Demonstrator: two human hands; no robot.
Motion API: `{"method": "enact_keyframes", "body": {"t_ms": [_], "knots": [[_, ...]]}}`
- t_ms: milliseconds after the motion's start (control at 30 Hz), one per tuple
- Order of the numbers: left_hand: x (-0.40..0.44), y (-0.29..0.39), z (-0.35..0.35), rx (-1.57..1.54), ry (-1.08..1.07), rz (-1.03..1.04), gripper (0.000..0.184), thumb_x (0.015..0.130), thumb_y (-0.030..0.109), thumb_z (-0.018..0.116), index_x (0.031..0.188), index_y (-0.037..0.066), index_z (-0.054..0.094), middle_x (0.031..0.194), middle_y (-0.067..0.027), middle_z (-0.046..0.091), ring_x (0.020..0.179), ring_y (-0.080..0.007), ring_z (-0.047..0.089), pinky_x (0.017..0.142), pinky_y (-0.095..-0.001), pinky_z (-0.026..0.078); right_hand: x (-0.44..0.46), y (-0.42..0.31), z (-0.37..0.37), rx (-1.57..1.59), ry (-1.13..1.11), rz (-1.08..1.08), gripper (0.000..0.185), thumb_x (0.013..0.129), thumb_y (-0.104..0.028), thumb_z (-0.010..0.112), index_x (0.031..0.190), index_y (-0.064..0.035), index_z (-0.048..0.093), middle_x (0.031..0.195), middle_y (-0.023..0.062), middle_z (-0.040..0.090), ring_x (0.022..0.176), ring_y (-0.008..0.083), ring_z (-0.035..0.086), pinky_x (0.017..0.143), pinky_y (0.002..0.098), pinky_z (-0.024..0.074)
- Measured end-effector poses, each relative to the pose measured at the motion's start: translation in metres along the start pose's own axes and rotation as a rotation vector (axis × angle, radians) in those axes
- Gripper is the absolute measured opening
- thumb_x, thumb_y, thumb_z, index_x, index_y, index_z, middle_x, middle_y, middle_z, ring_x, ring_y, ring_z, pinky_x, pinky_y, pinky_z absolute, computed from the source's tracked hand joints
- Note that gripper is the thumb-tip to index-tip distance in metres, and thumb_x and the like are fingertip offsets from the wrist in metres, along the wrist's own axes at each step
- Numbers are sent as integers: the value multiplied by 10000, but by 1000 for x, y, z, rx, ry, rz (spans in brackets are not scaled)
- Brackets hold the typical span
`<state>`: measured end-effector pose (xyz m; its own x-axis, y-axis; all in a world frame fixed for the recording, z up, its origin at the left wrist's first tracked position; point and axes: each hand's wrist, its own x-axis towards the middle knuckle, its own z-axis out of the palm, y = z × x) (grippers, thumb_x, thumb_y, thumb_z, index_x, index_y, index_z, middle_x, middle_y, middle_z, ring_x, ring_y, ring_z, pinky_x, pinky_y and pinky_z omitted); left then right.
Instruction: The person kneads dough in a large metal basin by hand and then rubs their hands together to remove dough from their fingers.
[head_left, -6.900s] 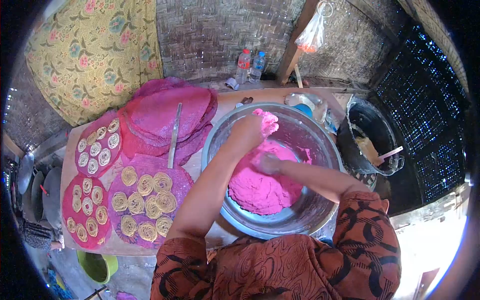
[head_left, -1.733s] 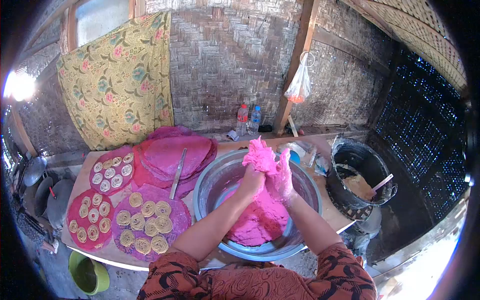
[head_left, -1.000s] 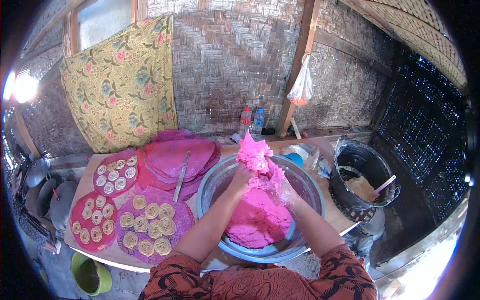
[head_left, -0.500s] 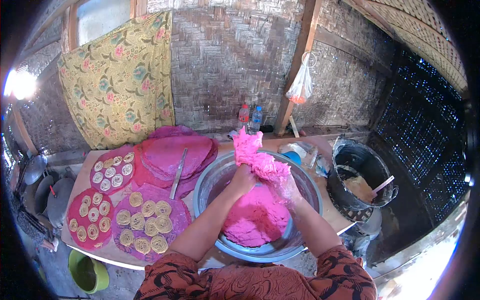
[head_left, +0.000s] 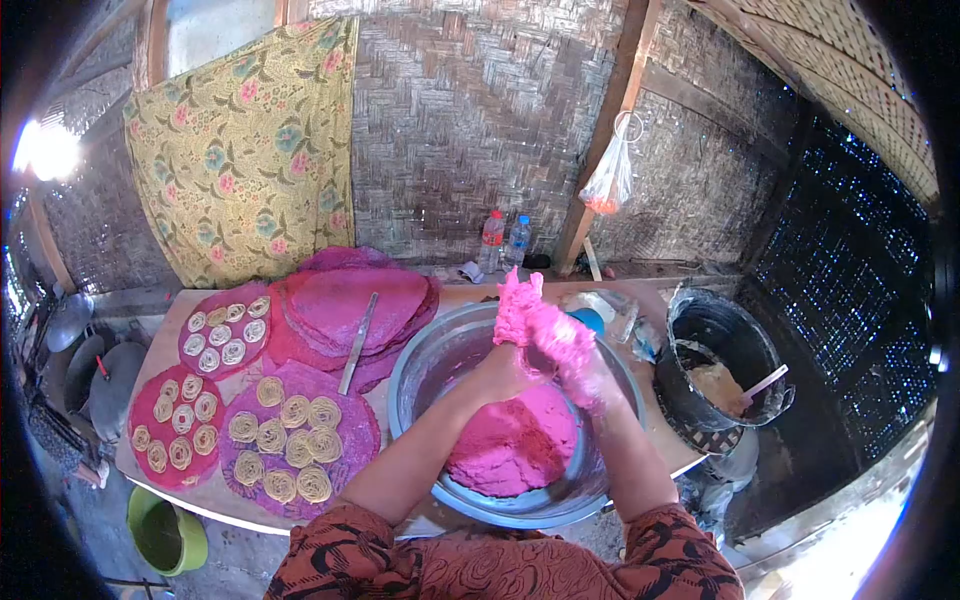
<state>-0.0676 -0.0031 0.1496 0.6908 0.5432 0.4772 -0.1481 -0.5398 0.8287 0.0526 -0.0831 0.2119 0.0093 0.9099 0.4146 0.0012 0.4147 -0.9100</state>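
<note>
Above a wide metal basin (head_left: 400, 385), my left hand (head_left: 507, 372) is closed around pink dough, which sticks up past the fingers. My right hand (head_left: 580, 368), coated in pink, is pressed close beside it, with dough over its fingers; what it grips, if anything, is hidden. Below both hands, a large mound of pink dough (head_left: 510, 450) lies in the basin. To the left, coiled pale noodle nests (head_left: 323, 445) rest on round pink and purple sheets. A flat metal strip (head_left: 359, 345) lies by a stack of pink sheets (head_left: 350, 300).
A black bucket (head_left: 690, 310) with a pale mass and a stick stands right of the basin. Two bottles (head_left: 492, 240) stand by the woven wall. A clear bag (head_left: 607, 180) hangs from the post. A green tub (head_left: 190, 545) is on the floor at left.
Earlier, my right hand was down in the dough mound; it has since risen beside my left. Over the last second, both hands have stayed above the basin while the dough on them changed shape.
</note>
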Motion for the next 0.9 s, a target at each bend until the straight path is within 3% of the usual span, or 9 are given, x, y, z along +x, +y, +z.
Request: {"method": "enact_keyframes", "body": {"t_ms": [67,167,233,300,400,467,633,833,900], "knots": [[3,5,-7,428,-111,263,425,766,154,652,1157,61,514,1158,-113,539,1108,-250,493,959,-382,375,-4,10,1,-239,55,45,335,801,-134,618,1105,-5,564,1047,56,585,958,142,547,842,285,431],[0,21,-8,367,-183,240,423,739,199,668,1125,85,541,1168,-130,540,1102,-305,492,962,-375,372,-4,13,-5,-107,-34,163,379,791,-122,619,1143,-5,540,1078,68,584,961,154,553,850,294,435],[-3,26,-6,238,-212,32,517,714,221,693,1170,68,503,1203,-152,512,1134,-302,470,984,-389,351,-1,11,-9,30,-97,282,432,785,-120,622,1184,-2,510,1107,80,580,980,167,555,875,305,430],[0,9,1,280,-154,44,516,705,232,704,1158,60,525,1208,-157,513,1153,-310,457,972,-390,362,0,8,-9,-64,-33,307,326,804,-151,583,1108,-33,580,1082,68,598,967,174,569,853,314,442],[1,28,0,245,-110,117,636,680,195,735,1231,40,458,1241,-157,488,1171,-299,449,980,-390,363,0,16,-12,-143,-25,-19,243,858,-156,500,1051,-78,625,1046,51,619,959,189,580,844,315,443],[2,36,-1,206,-82,194,672,677,174,744,1255,32,433,1255,-143,480,1182,-282,442,979,-384,368,-1,-8,1,273,44,165,289,861,-180,562,1104,-24,574,1069,76,596,947,163,576,819,302,462],[6,48,-20,-534,-356,-132,644,699,93,751,1265,68,443,1271,-54,461,1201,-159,397,986,-343,371,-3,-22,-2,73,15,92,247,854,-162,542,1036,-9,610,1023,89,618,924,172,588,828,308,456],[2,51,-31,-845,-120,-209,535,742,109,720,1223,91,487,1137,0,509,998,-97,507,790,-232,461,1,-4,-10,53,153,-51,189,820,-51,557,993,0,614,983,79,624,891,167,588,796,288,461],[7,30,-55,-732,-209,-265,613,795,129,677,1332,130,379,1303,-32,420,1113,-175,462,837,-279,467,11,-3,-28,61,152,-316,144,779,18,573,912,-5,624,949,87,630,874,138,587,769,282,466]]}}
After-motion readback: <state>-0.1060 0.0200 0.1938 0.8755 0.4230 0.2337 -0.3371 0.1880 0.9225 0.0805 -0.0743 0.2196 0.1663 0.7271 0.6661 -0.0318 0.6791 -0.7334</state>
